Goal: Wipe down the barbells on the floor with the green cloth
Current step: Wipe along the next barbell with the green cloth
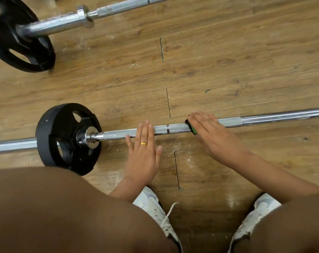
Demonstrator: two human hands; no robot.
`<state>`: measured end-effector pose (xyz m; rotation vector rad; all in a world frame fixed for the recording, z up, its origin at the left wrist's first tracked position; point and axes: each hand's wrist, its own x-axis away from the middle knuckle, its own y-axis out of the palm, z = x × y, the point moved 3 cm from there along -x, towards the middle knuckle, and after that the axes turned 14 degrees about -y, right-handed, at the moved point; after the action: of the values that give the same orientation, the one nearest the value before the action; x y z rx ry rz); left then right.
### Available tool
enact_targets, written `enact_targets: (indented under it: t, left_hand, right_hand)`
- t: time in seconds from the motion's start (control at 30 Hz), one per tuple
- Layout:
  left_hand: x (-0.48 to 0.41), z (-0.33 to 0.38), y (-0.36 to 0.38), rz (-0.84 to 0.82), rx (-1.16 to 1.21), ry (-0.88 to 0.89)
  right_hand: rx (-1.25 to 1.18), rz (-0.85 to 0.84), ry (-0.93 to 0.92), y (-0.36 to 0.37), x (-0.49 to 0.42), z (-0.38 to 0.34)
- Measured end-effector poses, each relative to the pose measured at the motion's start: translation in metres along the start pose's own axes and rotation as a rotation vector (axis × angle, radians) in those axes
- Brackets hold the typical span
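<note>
In the head view, bent knees (pixel 63 212) and white shoes (pixel 153 203) are seen nearest. The left hand (pixel 143 150) is laid flat on the near barbell (pixel 173 129), fingers straight, nothing gripped. The right hand (pixel 213 137) is pressed, fingers also straight, on the green cloth (pixel 193 129), which lies on the knurled part. The wiping is judged as in progress; the far barbell (pixel 118 8) is probably left. White dust is scattered on the wooden floor (pixel 228 70).

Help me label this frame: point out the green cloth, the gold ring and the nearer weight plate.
green cloth (pixel 193 129), head view, its exposed green edge.
gold ring (pixel 143 143), head view, top of the band.
nearer weight plate (pixel 62 123), head view, black face left of the hub.
</note>
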<state>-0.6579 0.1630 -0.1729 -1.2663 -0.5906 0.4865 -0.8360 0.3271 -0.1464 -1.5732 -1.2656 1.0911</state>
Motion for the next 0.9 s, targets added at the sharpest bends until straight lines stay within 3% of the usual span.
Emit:
enact_targets:
  t: [0.2, 0.5, 0.73, 0.9]
  left_hand:
    - [0.016, -0.002, 0.007, 0.019, -0.021, 0.004]
    - [0.046, 0.0, 0.016, 0.028, 0.027, -0.004]
    - [0.055, -0.003, 0.021, 0.014, 0.014, 0.003]
    - [0.055, -0.004, 0.023, 0.029, -0.007, -0.004]
  right_hand:
    - [0.023, -0.005, -0.134, 0.008, -0.02, -0.022]
    - [0.081, -0.039, -0.098, 0.002, 0.007, -0.034]
    - [0.125, -0.04, -0.175, 0.006, 0.029, -0.041]
    - [0.184, 0.02, -0.134, 0.011, 0.031, -0.044]
